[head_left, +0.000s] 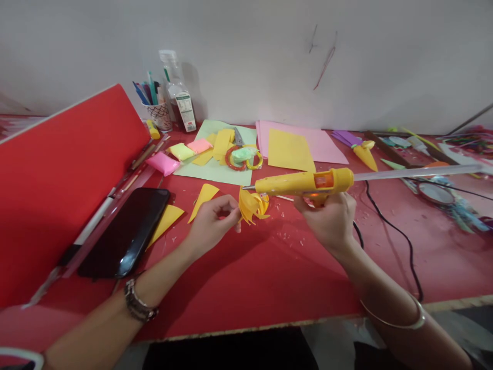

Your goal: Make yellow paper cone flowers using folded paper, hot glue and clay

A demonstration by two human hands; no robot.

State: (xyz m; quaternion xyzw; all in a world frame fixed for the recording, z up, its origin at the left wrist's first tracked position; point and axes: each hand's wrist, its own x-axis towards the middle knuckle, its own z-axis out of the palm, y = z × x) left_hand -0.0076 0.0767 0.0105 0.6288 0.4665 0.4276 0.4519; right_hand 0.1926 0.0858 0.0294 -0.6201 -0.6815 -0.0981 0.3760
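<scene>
My left hand [213, 218] pinches a small yellow paper flower with curled strips [252, 205], held just above the red table [269, 277]. My right hand [327, 218] grips a yellow glue gun [304, 182] by its handle. The gun lies level, its metal nozzle pointing left and touching the top of the flower. A clear glue stick [416, 173] sticks out of the gun's back toward the right. The gun's black cord [400, 236] trails off over the table edge at the right.
A black phone [127, 231] lies at the left beside a red board [57, 185]. Yellow paper triangles [204, 198], coloured sheets [292, 146], clay packets [164, 163], scissors and tape rings [242, 154], a pen cup [157, 110] and a bottle [181, 97] sit toward the wall. Craft clutter fills the far right.
</scene>
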